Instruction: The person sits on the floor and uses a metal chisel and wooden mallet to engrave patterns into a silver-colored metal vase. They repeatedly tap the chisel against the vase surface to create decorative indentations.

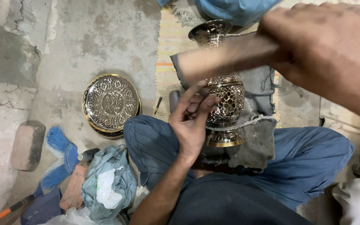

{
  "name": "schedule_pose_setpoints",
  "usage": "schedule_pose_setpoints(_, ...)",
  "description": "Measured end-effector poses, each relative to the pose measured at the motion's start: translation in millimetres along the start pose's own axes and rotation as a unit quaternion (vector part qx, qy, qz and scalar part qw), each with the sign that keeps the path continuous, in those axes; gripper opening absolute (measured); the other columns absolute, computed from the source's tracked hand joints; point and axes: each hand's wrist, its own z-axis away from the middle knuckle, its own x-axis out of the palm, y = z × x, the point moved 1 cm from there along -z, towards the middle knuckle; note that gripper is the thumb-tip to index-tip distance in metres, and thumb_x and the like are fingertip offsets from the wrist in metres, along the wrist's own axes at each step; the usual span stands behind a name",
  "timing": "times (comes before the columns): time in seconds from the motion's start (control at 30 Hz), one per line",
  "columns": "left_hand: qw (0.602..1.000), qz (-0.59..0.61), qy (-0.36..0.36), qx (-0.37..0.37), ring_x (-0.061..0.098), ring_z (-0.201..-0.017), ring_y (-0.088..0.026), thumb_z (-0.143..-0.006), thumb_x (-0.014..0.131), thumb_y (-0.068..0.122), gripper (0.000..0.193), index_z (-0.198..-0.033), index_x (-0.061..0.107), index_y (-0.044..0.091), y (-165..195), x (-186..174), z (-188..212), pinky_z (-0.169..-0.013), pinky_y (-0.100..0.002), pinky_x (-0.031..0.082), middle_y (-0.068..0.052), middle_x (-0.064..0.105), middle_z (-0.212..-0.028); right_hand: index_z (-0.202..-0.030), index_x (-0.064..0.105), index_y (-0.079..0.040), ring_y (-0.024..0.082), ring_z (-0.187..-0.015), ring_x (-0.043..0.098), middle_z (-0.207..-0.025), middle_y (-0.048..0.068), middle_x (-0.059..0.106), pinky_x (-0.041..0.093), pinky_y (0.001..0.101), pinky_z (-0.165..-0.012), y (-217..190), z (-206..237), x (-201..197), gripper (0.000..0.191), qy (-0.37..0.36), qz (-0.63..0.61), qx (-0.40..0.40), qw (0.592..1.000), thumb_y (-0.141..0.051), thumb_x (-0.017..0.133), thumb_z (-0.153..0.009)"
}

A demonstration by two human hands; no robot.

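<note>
Person's right hand [330,50] at two o'clock, fist closed around a blurred pale wooden mallet [226,56], pierced silver-and-brass metal vase [226,104] lay on grey cloth [255,137] at centre, left hand [192,118] pinched a thin dark tool against it, engraved round brass plate [111,104] at nine o'clock

Motion-blurred wooden tool [226,56], perhaps a mallet, hides part of the vase [223,96].

Cracked grey concrete floor [92,37]; a striped woven mat [169,50] lies on it, a brick [27,145] at left.
</note>
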Motion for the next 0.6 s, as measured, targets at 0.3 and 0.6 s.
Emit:
schedule_pose_setpoints(0.3, 0.98, -0.189, -0.007, 0.055, 0.079, -0.091, -0.013, -0.093, 0.081, 0.003, 0.032, -0.123, 0.07, 0.004, 3.0, -1.9, 2.3, -0.078, -0.025, 0.065, -0.007, 0.079, -0.099, -0.118, 0.064, -0.017, 0.021, -0.085, 0.074, -0.092, 0.003, 0.072, 0.06, 0.0377, -0.077, -13.1, -13.7, -22.2, 0.035, -0.076, 0.034, 0.036, 0.996, -0.029, 0.079, -0.089)
schedule_pose_setpoints(0.6, 0.982, -0.178, -0.016, 0.064, 0.078, -0.09, -0.013, -0.094, 0.082, 0.005, 0.039, -0.129, 0.066, 0.004, 0.8, -1.9, 1.1, -0.081, -0.024, 0.063, -0.006, 0.08, -0.096, -0.116, 0.066, -0.022, 0.013, -0.088, 0.073, -0.098, -0.002, 0.074, 0.061, 0.0368, -0.086, -5.7, 0.1, 1.4, 0.027, -0.109, 0.122, 0.014, 0.986, -0.032, 0.07, -0.092)
